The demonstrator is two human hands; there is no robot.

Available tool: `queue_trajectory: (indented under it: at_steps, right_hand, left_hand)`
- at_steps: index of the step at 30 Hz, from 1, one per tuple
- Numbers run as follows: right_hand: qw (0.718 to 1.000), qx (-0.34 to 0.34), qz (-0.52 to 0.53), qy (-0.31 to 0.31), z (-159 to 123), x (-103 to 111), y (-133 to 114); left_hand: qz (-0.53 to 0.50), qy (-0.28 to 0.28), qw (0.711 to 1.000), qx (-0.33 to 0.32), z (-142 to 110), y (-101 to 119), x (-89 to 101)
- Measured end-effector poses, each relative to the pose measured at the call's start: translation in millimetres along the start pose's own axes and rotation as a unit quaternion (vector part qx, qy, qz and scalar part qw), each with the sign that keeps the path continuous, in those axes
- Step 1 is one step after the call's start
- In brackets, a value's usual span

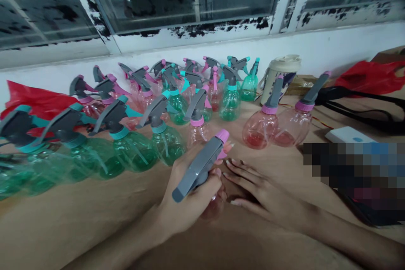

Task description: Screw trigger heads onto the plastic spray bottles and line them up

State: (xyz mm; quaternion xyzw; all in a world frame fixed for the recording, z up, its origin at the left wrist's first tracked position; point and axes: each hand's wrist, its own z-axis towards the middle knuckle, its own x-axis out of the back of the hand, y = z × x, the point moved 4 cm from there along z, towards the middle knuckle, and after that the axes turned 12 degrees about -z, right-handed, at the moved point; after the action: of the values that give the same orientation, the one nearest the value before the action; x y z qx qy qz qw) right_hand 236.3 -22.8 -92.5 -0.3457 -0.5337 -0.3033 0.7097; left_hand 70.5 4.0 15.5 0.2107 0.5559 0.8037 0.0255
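My left hand [193, 194] is wrapped round the neck of a pink spray bottle [202, 164] with a grey trigger head and pink nozzle. Most of its body is hidden behind my fingers. Just to the right, my right hand [259, 190] lies palm down, fingers stretched out over the tabletop [158, 215], holding nothing. Behind my left hand stands another pink spray bottle [198, 124]. Two pink spray bottles [259, 130] stand side by side beyond my right hand. A row of green spray bottles [134, 147] runs off to the left.
More pink and green spray bottles [230, 103] crowd the back by the wall. A lidded cup [275, 76] stands right of them. Red plastic bags lie at left [38, 101] and right [370, 78]. Black straps [363, 105], a white box [348, 135] and a blurred-out patch are at right.
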Motion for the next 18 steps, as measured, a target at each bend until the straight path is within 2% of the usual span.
queue_trajectory:
  at_steps: [3,9,13,18]
  right_hand:
    - [1.000,0.004,0.004,-0.004,0.3,-0.1,-0.3]
    - [1.000,0.003,0.009,-0.007,0.5,0.7,0.1]
    - [1.000,-0.005,0.004,-0.010,-0.1,0.4,-0.2]
    - [1.000,-0.006,0.001,-0.001,-1.0,-0.6,0.2]
  left_hand:
    - [-0.004,-0.013,1.000,-0.022,1.5,0.2,-0.3]
    - [-0.029,-0.019,0.999,-0.014,1.6,0.1,-0.5]
    - [-0.018,-0.006,1.000,-0.024,2.1,1.6,2.3]
    - [-0.023,-0.020,0.999,-0.039,3.4,4.0,2.4]
